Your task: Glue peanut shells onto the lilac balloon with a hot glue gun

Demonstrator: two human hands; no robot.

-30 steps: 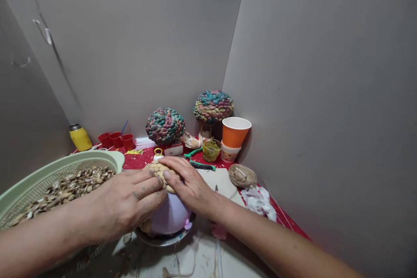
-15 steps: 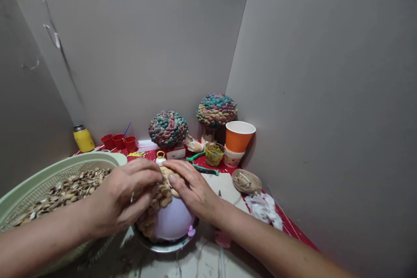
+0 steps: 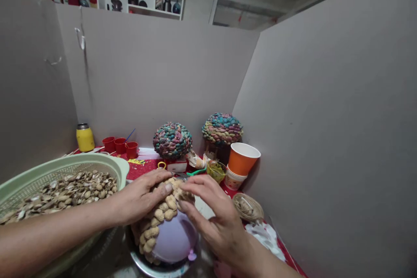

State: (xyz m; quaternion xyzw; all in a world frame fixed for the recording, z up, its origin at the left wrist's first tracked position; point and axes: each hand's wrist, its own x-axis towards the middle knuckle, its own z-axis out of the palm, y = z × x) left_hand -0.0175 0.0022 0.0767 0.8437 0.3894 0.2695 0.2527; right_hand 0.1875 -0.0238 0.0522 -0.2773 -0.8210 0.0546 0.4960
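A lilac balloon (image 3: 174, 236) lies in a metal bowl (image 3: 156, 269), its knot toward the lower right. Tan peanut shells (image 3: 164, 209) cover its top and left side in rows; the lower right is bare. My left hand (image 3: 146, 193) lies over the upper left of the shells, fingers stretched out and thumb on them. At the upper right, my right hand (image 3: 218, 215) rests with fingers curved and apart, thumb near the edge of the bare balloon. Shells show between thumb and forefinger; whether one of them is loose I cannot tell.
A green colander (image 3: 122, 169) of empty shells stands left. Behind are red cups (image 3: 132, 150), a yellow jar (image 3: 85, 138), two coloured domed pieces (image 3: 172, 140), a glass of yellow-green stuff (image 3: 216, 170) and orange paper cup (image 3: 243, 160). Twine (image 3: 247, 207) lies right; grey partitions (image 3: 156, 65) surround the table.
My left hand has gone from bent, gathered fingers to lying flat on the shells. My right hand has lifted from flat to curved. The view has tilted and shifted.
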